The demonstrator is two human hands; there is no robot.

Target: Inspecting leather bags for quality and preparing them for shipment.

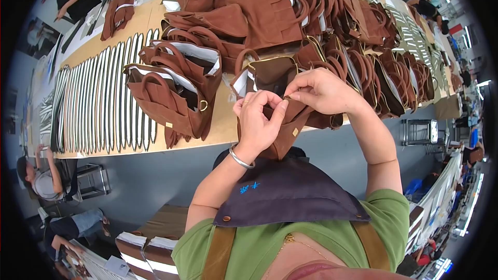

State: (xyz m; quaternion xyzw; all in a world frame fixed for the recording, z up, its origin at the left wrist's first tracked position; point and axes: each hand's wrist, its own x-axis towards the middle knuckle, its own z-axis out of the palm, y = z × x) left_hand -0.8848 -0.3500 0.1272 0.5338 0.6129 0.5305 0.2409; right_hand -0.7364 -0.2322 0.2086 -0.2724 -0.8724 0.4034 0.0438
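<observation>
A brown suede-like handbag [281,139] stands at the table's near edge, its mouth gaping to show a dark brown inside and a gold-toned zipper along the rim. Over its near side, my left hand [261,120] and my right hand [322,92] meet with fingertips almost touching. Both are closed in a pinch on a small dark piece at the bag's mouth. Whether that piece is the zipper's end or the rim itself, I cannot tell. My fingers and palms cover part of the opening.
Brown handbags [174,96] stand to the left, with several more [272,13] piled behind and to the right. Dark and white strips [116,93] lie in rows on the table's left part. Metal stools [420,131] stand beyond the table. Other people [45,179] work nearby.
</observation>
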